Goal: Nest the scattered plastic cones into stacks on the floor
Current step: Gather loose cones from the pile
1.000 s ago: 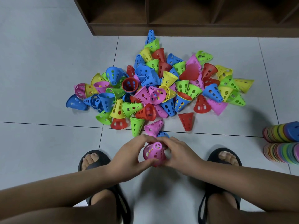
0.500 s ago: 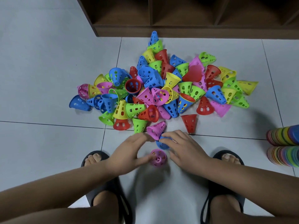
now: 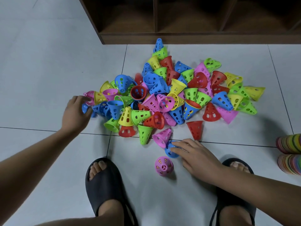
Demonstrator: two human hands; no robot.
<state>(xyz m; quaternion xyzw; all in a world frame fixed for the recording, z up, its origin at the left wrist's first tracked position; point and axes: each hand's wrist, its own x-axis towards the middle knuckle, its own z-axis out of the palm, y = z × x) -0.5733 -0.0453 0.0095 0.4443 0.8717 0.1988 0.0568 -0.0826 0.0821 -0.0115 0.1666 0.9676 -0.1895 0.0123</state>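
Observation:
A heap of perforated plastic cones (image 3: 172, 95) in blue, red, yellow, green and pink lies scattered on the tiled floor. A pink cone stack (image 3: 163, 166) stands upright, tip up, in front of the heap between my feet. My left hand (image 3: 75, 114) reaches to the heap's left edge, where its thumb and fingers close round a blue cone (image 3: 85, 108). My right hand (image 3: 197, 156) lies just right of the pink stack, its fingers curled over another blue cone (image 3: 169, 151) lying beside a pink cone (image 3: 162, 137).
A dark wooden shelf unit (image 3: 179, 36) stands on the floor behind the heap. Two stacks of coloured discs (image 3: 290, 154) sit at the right edge. My feet in black sandals (image 3: 104, 181) (image 3: 234, 185) flank the pink stack.
Both hands let go of the pink stack, which now stands alone. My left hand swung out to the heap's left edge; my right hand settled on the nearby blue cone.

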